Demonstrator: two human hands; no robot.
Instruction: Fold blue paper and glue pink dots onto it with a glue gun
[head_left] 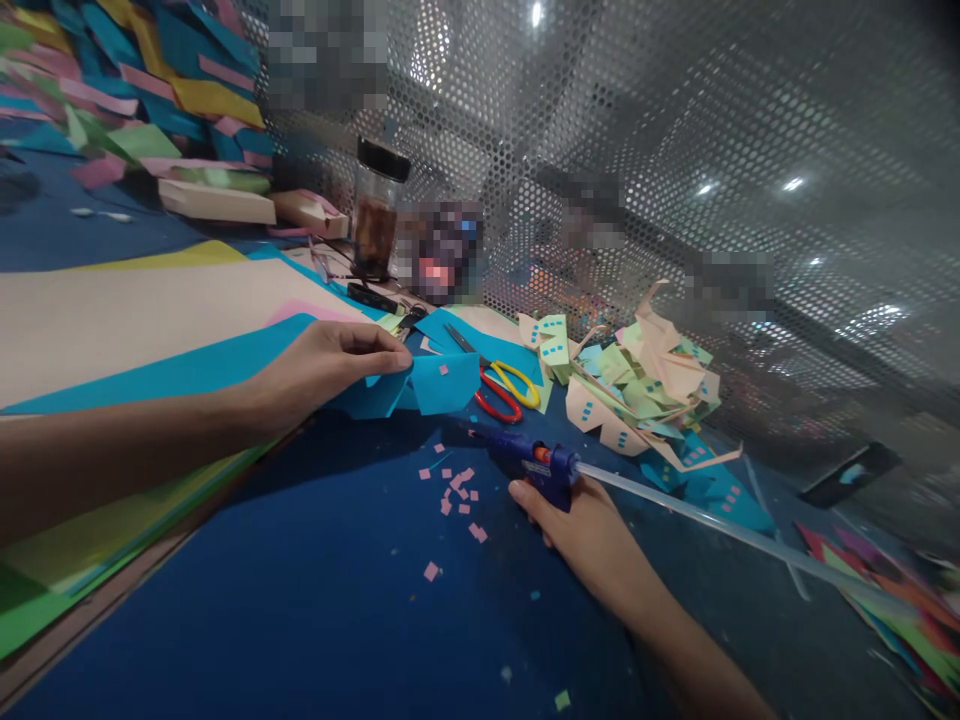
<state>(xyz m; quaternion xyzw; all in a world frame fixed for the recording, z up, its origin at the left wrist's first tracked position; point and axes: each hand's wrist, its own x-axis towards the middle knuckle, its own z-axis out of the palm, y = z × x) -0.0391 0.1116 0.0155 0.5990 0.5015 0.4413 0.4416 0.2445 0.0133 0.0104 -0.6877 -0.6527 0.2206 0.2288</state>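
Observation:
My left hand [334, 362] pinches the upper edge of a cut blue paper piece [448, 388], which carries one small pink square. In my right hand [574, 525] is a dark blue hot glue gun [529, 458], its nozzle pointing left just below the blue paper. A long clear glue stick [690, 515] sticks out of its back. Several small pink paper squares [457, 485] lie scattered on the blue tabletop [322, 580] under the nozzle. Scissors [499, 385] with red and yellow handles rest open behind the paper piece.
Folded paper shapes [645, 385] are heaped at the right. Large coloured sheets [135, 310] lie at the left, with a pile of paper pieces [142, 90] beyond. A lidded jar [377, 210] stands at the back by a perforated metal panel [510, 150]. More coloured paper [885, 590] is at far right.

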